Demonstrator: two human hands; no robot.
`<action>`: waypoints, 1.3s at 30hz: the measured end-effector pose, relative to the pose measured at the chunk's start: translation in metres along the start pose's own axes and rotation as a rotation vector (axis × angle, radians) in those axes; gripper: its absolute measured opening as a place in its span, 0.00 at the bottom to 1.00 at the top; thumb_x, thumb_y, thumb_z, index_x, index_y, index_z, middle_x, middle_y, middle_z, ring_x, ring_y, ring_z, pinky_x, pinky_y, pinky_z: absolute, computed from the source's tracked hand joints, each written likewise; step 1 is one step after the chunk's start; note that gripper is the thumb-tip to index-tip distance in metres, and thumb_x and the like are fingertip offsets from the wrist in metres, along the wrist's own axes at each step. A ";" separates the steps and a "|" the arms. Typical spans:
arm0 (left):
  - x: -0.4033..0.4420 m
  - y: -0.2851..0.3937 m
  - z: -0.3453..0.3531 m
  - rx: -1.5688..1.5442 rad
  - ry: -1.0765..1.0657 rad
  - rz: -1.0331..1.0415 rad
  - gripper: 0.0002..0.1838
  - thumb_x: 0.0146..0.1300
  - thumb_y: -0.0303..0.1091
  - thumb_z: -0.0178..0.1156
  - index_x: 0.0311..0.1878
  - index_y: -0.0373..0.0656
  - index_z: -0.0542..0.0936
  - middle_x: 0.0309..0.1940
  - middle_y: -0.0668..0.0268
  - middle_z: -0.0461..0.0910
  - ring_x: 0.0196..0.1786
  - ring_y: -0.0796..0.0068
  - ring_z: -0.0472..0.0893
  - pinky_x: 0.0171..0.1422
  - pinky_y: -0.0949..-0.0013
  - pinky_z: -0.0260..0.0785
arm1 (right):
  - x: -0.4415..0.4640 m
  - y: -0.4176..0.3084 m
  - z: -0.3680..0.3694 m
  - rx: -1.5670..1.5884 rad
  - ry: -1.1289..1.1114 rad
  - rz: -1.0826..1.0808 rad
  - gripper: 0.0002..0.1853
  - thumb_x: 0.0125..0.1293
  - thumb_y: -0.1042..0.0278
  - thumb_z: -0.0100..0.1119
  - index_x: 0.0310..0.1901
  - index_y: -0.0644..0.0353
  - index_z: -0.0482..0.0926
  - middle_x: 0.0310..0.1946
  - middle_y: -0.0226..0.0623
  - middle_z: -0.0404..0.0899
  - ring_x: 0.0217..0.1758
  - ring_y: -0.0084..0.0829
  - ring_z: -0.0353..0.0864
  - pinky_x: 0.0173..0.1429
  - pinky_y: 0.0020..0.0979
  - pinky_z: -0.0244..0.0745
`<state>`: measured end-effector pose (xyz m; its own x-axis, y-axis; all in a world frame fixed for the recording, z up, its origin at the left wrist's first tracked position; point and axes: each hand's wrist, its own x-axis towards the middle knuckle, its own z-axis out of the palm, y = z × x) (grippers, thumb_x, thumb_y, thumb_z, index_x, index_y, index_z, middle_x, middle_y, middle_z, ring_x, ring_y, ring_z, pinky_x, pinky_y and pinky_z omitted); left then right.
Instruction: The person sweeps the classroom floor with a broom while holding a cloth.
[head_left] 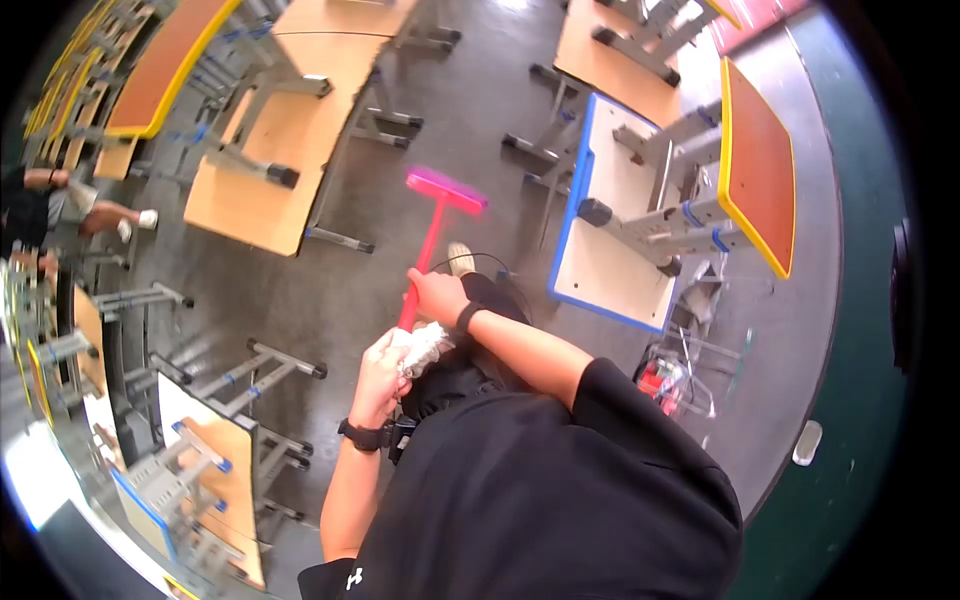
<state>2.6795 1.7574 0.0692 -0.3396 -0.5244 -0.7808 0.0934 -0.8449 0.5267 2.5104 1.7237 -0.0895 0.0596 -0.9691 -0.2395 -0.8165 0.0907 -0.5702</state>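
pink-headed floor tool (431,238), red handle — held out over the grey floor (330,290), in use.
right hand (440,298): closed around the handle; dark band at wrist. left hand (380,378): closed on a crumpled white wad (425,347) at the handle's near end — whether it also grips the handle, cannot tell. tool head: slightly blurred, between the right edge of the wooden desk (250,208) and the left edge of the blue-edged desk (595,268); contact with floor unclear. stool (760,170): orange top, yellow rim, set on the blue-edged desk. progress, as judged: under way, tool in hand; floor done and floor left not distinguishable.
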 end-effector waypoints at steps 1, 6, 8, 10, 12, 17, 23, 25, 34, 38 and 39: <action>0.016 0.008 0.002 0.033 0.002 -0.005 0.14 0.69 0.26 0.51 0.56 0.38 0.76 0.25 0.71 0.76 0.12 0.88 0.62 0.13 0.78 0.55 | 0.014 0.008 0.003 0.013 0.031 0.011 0.16 0.65 0.51 0.62 0.44 0.52 0.75 0.28 0.43 0.83 0.33 0.49 0.87 0.35 0.52 0.80; 0.089 0.074 0.025 0.094 0.052 -0.110 0.19 0.70 0.26 0.52 0.62 0.37 0.75 0.26 0.69 0.77 0.12 0.87 0.64 0.13 0.78 0.56 | 0.089 0.038 -0.002 0.089 0.093 0.099 0.18 0.65 0.49 0.64 0.44 0.54 0.75 0.31 0.43 0.83 0.36 0.48 0.86 0.36 0.51 0.80; 0.128 0.111 0.047 0.153 0.118 -0.078 0.20 0.70 0.26 0.52 0.64 0.37 0.74 0.26 0.69 0.78 0.12 0.86 0.64 0.13 0.78 0.56 | 0.139 0.061 -0.008 0.117 0.124 0.112 0.18 0.67 0.49 0.63 0.45 0.54 0.75 0.32 0.44 0.82 0.38 0.49 0.86 0.37 0.51 0.79; 0.167 0.149 0.067 0.090 0.117 -0.150 0.20 0.70 0.27 0.52 0.65 0.38 0.74 0.26 0.69 0.78 0.12 0.86 0.64 0.13 0.79 0.57 | 0.184 0.079 -0.033 0.197 0.102 0.111 0.16 0.66 0.50 0.63 0.44 0.54 0.76 0.31 0.43 0.82 0.38 0.48 0.85 0.38 0.50 0.79; 0.197 0.187 0.087 0.113 0.139 -0.161 0.20 0.70 0.27 0.52 0.65 0.39 0.74 0.26 0.70 0.77 0.13 0.86 0.64 0.13 0.79 0.57 | 0.224 0.089 -0.055 0.198 0.142 0.099 0.14 0.66 0.53 0.63 0.43 0.54 0.76 0.29 0.42 0.81 0.36 0.47 0.85 0.37 0.49 0.79; 0.266 0.278 0.134 0.165 0.220 -0.156 0.14 0.72 0.29 0.52 0.57 0.41 0.77 0.28 0.71 0.78 0.14 0.87 0.65 0.14 0.80 0.56 | 0.337 0.116 -0.105 0.201 0.172 -0.011 0.12 0.62 0.58 0.65 0.39 0.55 0.76 0.29 0.42 0.81 0.37 0.47 0.83 0.37 0.48 0.78; 0.385 0.322 0.119 0.120 0.203 -0.193 0.14 0.77 0.35 0.49 0.58 0.44 0.77 0.30 0.71 0.79 0.13 0.85 0.64 0.15 0.78 0.55 | 0.461 0.155 -0.088 -0.109 0.046 0.013 0.12 0.57 0.55 0.67 0.41 0.48 0.86 0.50 0.42 0.79 0.55 0.44 0.79 0.48 0.46 0.78; 0.419 0.318 0.093 0.001 0.142 -0.266 0.14 0.79 0.38 0.48 0.57 0.43 0.78 0.27 0.69 0.79 0.13 0.83 0.66 0.14 0.77 0.57 | 0.482 0.173 -0.060 -0.203 -0.011 -0.033 0.13 0.57 0.54 0.66 0.42 0.44 0.88 0.57 0.36 0.77 0.64 0.42 0.74 0.57 0.48 0.73; 0.424 0.266 0.008 -0.130 -0.028 -0.487 0.16 0.81 0.37 0.39 0.55 0.44 0.76 0.26 0.68 0.76 0.11 0.82 0.62 0.13 0.76 0.52 | 0.462 0.175 -0.014 -0.222 -0.388 -0.110 0.14 0.58 0.54 0.66 0.44 0.48 0.86 0.49 0.32 0.83 0.66 0.40 0.75 0.59 0.48 0.75; 0.440 0.209 -0.027 -0.305 -0.159 -0.557 0.15 0.79 0.36 0.41 0.47 0.42 0.77 0.22 0.69 0.73 0.10 0.84 0.58 0.14 0.77 0.47 | 0.427 0.201 0.004 -0.289 -0.393 -0.059 0.12 0.59 0.54 0.66 0.40 0.48 0.89 0.47 0.32 0.86 0.61 0.42 0.80 0.56 0.41 0.81; 0.436 0.210 -0.013 -0.247 -0.106 -0.550 0.15 0.79 0.35 0.40 0.47 0.42 0.77 0.22 0.69 0.74 0.10 0.84 0.58 0.14 0.77 0.48 | 0.417 0.213 0.014 -0.292 -0.436 -0.070 0.11 0.59 0.55 0.66 0.39 0.49 0.89 0.47 0.35 0.87 0.59 0.46 0.81 0.58 0.41 0.82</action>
<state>2.5636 1.3503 -0.1649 -0.4896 -0.0015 -0.8720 0.0874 -0.9950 -0.0474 2.3695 1.3418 -0.3221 0.3018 -0.7797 -0.5487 -0.9243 -0.0983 -0.3687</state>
